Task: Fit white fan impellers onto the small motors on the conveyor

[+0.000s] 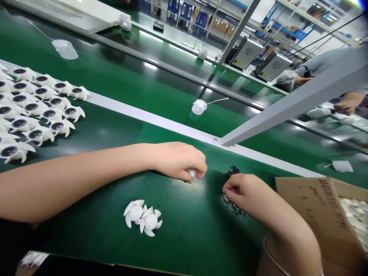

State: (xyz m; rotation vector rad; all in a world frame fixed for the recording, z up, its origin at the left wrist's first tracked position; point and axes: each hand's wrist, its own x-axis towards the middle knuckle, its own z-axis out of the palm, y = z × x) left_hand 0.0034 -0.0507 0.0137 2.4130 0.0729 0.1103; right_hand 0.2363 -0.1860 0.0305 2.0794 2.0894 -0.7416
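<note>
My left hand is curled closed over the green bench, its fingers around a white plastic part that is mostly hidden beneath them. My right hand pinches at a heap of small black parts; its fingertips cover whatever is between them. Two white fan impellers lie near the bench's front, below my left hand. Rows of white fan impellers with dark round centres facing up fill the left side, beyond my left forearm.
An open cardboard box holding white parts stands at the right. A white rail and a slanted grey post border the bench. Beyond, white motor housings with wires sit on a green belt. Another person's hands are at the far right.
</note>
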